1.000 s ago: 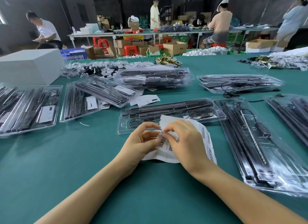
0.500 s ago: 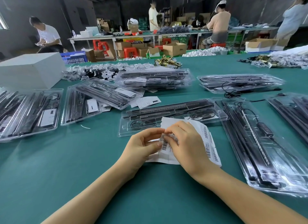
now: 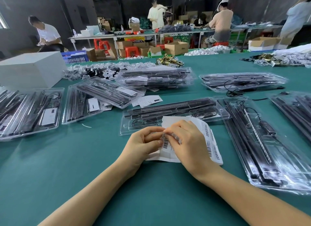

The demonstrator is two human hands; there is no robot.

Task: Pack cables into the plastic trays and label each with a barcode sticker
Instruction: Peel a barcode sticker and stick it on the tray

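My hands have lifted a barcode sticker [image 3: 165,142] farther off its backing sheet [image 3: 208,136] than a moment ago. My left hand [image 3: 143,145] pinches the sticker's edge; the fingers of my right hand [image 3: 188,144] curl round the sheet, just above the green desk [image 3: 84,158]. A clear plastic tray [image 3: 171,112] of black cables lies just beyond, other filled trays around it.

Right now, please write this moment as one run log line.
step: peeling barcode sticker | left hand: pinches sticker | right hand: holds label sheet | tray: unlabeled, behind hands
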